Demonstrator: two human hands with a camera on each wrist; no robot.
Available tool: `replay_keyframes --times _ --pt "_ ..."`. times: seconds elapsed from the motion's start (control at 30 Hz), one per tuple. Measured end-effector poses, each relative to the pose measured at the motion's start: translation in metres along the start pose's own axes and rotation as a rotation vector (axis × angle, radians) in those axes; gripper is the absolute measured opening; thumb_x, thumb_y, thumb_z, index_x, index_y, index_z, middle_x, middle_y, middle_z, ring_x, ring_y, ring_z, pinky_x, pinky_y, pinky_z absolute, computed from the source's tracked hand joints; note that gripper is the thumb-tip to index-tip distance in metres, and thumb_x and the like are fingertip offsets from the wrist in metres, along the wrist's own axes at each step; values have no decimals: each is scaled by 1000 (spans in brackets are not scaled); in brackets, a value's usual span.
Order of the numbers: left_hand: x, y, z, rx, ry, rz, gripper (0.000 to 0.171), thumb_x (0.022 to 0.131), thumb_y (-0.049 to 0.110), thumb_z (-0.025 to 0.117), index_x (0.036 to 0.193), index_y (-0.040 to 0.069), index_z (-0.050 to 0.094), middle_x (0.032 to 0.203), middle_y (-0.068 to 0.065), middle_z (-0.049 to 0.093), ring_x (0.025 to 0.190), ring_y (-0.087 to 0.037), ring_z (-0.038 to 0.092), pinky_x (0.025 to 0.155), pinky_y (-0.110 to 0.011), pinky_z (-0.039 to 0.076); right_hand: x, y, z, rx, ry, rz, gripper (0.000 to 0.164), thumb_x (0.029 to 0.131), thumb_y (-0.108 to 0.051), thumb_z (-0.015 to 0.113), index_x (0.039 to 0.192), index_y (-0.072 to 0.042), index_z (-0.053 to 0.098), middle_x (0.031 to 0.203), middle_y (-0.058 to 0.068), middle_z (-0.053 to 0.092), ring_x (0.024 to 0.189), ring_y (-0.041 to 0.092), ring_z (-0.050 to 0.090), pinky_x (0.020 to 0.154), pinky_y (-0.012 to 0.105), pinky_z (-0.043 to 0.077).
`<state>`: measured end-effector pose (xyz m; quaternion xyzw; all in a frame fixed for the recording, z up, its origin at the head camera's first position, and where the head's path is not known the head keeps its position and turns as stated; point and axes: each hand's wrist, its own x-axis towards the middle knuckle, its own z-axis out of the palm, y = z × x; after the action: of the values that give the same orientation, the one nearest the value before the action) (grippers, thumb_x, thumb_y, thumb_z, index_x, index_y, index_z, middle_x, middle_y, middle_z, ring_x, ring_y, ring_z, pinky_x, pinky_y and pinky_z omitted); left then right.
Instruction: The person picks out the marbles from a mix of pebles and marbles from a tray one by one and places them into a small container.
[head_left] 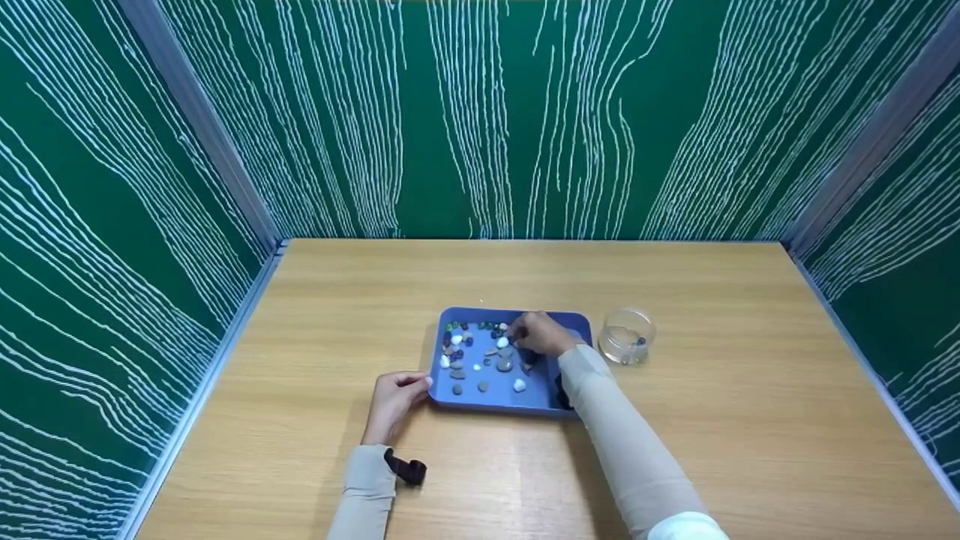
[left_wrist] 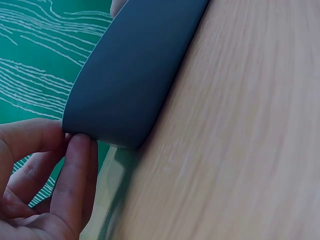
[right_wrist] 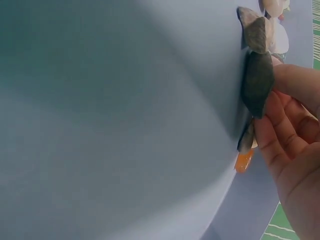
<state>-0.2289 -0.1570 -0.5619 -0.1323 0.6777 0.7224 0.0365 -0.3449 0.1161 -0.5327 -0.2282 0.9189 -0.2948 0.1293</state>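
Observation:
On the wooden table a blue tray [head_left: 536,401] holds several small stones and glass marbles. My left hand [head_left: 394,401] pinches its near left corner; in the left wrist view the thumb and fingers meet at the tray wall [left_wrist: 135,70]. My right hand [head_left: 541,334] reaches over the tray's far side, fingers bent down among the pieces. In the right wrist view a dark stone [right_wrist: 258,85] lies against its fingers [right_wrist: 280,120] and hides the fingertips, so what they hold is unclear. A white stone [head_left: 502,342] sits close by.
A clear round container [head_left: 626,336] stands right of the tray, a dark marble [head_left: 640,341] showing in it. In the right wrist view an orange piece [right_wrist: 244,161] lies below the fingers. Green panels [head_left: 525,120] with white lines enclose the table.

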Motion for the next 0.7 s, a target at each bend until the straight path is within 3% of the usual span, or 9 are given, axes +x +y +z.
replay_keyframes --times 0.2,0.43,0.7 --pt "0 -1 -3 -41 2 14 28 82 -6 67 106 -19 64 87 -6 68 77 -8 64 74 -22 59 4 0 1 -9 0 -37 17 86 2 66 101 2 72 101 15 71 77 15 59 66 25 53" --pt "-1 -1 -1 -59 1 12 28 81 -6 68 105 -19 63 91 -12 70 77 -10 65 76 -24 59 1 2 -1 30 -24 51 17 87 -2 66 103 -2 72 98 11 69 73 13 59 63 23 52" --pt "0 -2 3 -55 13 -11 28 81 -7 67 106 -17 64 96 -15 70 78 -10 65 76 -23 59 -4 7 -4 33 -9 49 13 87 -4 67 99 -2 72 95 11 69 73 13 58 63 23 52"
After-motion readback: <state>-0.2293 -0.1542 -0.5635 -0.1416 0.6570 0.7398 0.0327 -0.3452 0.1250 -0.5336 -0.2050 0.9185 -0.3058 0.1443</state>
